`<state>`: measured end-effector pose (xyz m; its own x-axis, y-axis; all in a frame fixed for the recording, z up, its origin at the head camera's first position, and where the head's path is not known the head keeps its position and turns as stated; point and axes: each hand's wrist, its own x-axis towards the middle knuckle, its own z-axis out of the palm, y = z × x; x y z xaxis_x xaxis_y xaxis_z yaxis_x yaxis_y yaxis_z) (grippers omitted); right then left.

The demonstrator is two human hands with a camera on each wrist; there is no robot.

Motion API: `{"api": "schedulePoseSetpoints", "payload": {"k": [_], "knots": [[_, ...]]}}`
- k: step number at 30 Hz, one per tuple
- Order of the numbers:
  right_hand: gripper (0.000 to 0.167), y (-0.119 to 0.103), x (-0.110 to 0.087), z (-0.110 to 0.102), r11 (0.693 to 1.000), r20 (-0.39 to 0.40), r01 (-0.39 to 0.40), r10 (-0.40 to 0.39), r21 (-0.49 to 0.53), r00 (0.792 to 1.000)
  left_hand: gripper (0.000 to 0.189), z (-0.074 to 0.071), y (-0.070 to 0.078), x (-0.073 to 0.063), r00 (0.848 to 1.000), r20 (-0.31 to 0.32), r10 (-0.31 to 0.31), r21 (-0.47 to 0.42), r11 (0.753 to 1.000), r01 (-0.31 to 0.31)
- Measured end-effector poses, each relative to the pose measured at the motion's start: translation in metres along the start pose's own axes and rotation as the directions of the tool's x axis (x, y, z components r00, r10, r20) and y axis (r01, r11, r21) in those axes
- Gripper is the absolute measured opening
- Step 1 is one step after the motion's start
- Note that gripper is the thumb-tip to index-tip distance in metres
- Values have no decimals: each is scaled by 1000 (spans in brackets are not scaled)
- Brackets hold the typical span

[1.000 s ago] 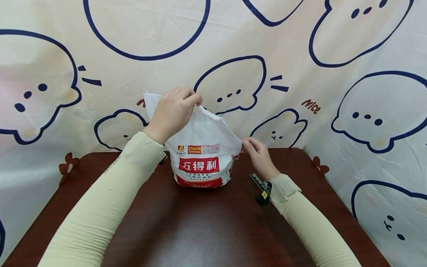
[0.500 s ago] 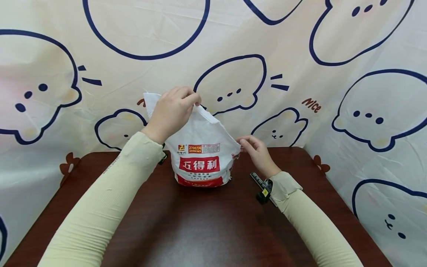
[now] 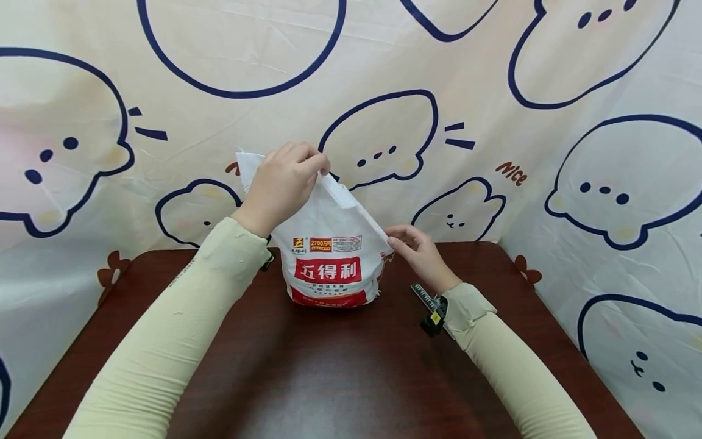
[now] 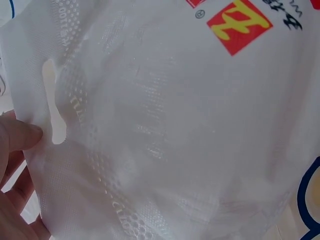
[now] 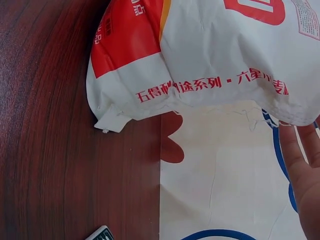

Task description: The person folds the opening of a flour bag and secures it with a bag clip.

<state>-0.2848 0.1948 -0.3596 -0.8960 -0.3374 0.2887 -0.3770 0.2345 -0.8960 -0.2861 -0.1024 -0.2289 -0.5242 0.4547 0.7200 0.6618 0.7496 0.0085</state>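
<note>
A white flour bag [image 3: 329, 219] with red panels and printed characters stands upright on the table. At its top edge my left hand [image 3: 287, 183] pinches the plastic; in the left wrist view the thumb of my left hand [image 4: 17, 137] lies beside the slot-shaped handle hole [image 4: 54, 105]. Lower down, at the right end of the sloping top edge, my right hand [image 3: 419, 253] pinches the bag between thumb and forefinger. In the right wrist view, fingers of my right hand [image 5: 302, 165] reach behind the bag's stitched side, so their tips are hidden. The bag's contents cannot be seen.
The dark brown table [image 3: 329, 378] ends at a cartoon-printed cloth backdrop [image 3: 471, 61]. Right of the bag lies a dark strip with white markings [image 3: 421, 296]. A small black box with a yellow label [image 3: 433, 323] is by my right wrist.
My right hand has moved slightly left, drawing the bag's right corner inward. The top edge now slopes in a straighter line. My left hand has barely moved.
</note>
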Motion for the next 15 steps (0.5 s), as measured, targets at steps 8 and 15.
{"api": "schedulePoseSetpoints", "payload": {"k": [8,15], "knots": [[35,0,0,6,999,8,-52,52,18,999,11,-2,-1,-2,1000,6,-1,-5,1000,1],[39,-4,2,10,996,-9,-85,85,16,996,11,-3,-2,-1,1000,0,18,2,1000,-18]]}}
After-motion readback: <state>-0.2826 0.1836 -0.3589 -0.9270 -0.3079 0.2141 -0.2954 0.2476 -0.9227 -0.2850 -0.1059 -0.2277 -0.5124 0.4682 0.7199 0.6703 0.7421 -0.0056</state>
